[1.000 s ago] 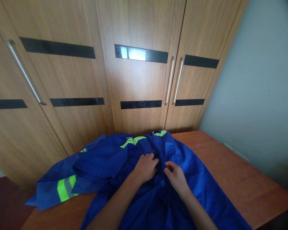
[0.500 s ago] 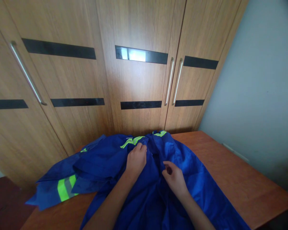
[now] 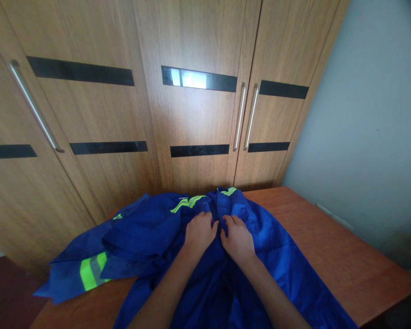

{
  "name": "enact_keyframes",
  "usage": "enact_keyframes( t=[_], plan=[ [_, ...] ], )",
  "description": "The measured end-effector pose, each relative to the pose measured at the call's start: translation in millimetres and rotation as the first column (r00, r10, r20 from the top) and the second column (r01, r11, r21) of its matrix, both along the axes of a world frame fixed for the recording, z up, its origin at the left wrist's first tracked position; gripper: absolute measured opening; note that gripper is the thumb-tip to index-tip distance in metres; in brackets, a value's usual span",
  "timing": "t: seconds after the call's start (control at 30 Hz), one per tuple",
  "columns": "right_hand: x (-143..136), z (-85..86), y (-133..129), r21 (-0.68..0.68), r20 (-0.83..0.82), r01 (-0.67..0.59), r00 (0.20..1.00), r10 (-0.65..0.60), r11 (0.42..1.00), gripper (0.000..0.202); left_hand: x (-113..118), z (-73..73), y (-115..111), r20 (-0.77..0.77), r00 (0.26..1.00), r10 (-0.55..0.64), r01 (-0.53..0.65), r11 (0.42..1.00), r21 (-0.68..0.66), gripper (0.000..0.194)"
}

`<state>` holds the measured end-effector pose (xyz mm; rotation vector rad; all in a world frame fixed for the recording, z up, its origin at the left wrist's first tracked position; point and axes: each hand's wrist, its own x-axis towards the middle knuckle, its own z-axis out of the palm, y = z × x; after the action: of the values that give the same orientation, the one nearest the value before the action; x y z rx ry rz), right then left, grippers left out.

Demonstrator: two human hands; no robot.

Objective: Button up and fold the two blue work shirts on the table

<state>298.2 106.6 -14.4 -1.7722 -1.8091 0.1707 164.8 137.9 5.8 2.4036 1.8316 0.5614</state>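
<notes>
A blue work jacket [image 3: 277,260] with yellow-green reflective strips lies spread out, its front opening running down the middle towards me. My left hand [image 3: 200,233] is on the left edge of that opening, fingers bent over the cloth and thumb pointing inward. Close beside it, my right hand [image 3: 238,240] has its fingers curled at the right edge. The fingertips partly hide the cloth they touch, and any fastener there is too small to make out. To the left, a sleeve [image 3: 68,274] with a broad reflective band reaches over the table's edge.
The garment rests on a reddish-brown wooden table [image 3: 329,256]. Behind the table stands a wooden wardrobe [image 3: 198,114] with long metal handles and dark strips. A pale wall [image 3: 363,119] rises at the right.
My right hand has moved forward and left to the front opening, next to my left hand. The left hand has come slightly back towards me.
</notes>
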Motion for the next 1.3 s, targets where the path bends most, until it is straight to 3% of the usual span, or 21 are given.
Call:
enact_keyframes(
  t=[0.13,0.27,0.43,0.63,0.77,0.83,1.07,1.17,1.3],
  plan=[
    [2.7,-17.0,18.1,-0.080,-0.092,-0.027,0.996,0.020,0.996,0.034,4.2,-9.0,5.4,0.075,0.997,0.026,-0.021,0.998,-0.066,0.011],
    [15.6,-31.6,21.2,-0.060,-0.162,-0.064,0.985,0.053,0.996,0.026,-0.6,-20.1,7.7,0.227,0.973,0.035,-0.009,0.993,-0.114,0.009],
    [32.6,-41.4,14.6,-0.052,-0.167,-0.043,0.985,0.034,0.998,0.033,-11.2,-32.3,6.6,0.499,0.867,0.014,0.074,0.985,-0.155,0.013],
    [26.5,-34.7,10.3,-0.075,-0.032,0.051,0.998,-0.054,0.996,0.032,-15.3,-48.2,5.1,0.731,0.680,0.055,0.163,0.961,-0.224,0.018],
    [12.9,-22.0,10.7,-0.100,0.206,0.110,0.975,-0.088,0.989,0.023,-16.4,-53.7,4.1,0.787,0.613,0.068,0.194,0.953,-0.233,0.015],
    [8.1,-19.4,11.6,-0.094,0.236,0.084,0.970,-0.060,0.992,0.014,-16.4,-54.6,3.2,0.799,0.598,0.065,0.200,0.953,-0.227,0.013],
    [9.9,-30.4,23.6,-0.107,-0.196,-0.029,0.981,0.007,0.994,0.015,-13.7,-54.6,1.8,0.816,0.576,0.055,0.191,0.961,-0.200,0.010],
    [13.4,-36.0,29.8,-0.056,-0.410,-0.075,0.911,0.046,0.996,0.020,-12.4,-52.0,1.1,0.819,0.572,0.039,0.184,0.967,-0.175,0.010],
    [15.4,-42.5,31.0,0.012,-0.648,-0.094,0.757,0.079,0.996,0.032,-9.0,-49.2,0.1,0.811,0.585,0.009,0.159,0.979,-0.125,0.013]
  ],
)
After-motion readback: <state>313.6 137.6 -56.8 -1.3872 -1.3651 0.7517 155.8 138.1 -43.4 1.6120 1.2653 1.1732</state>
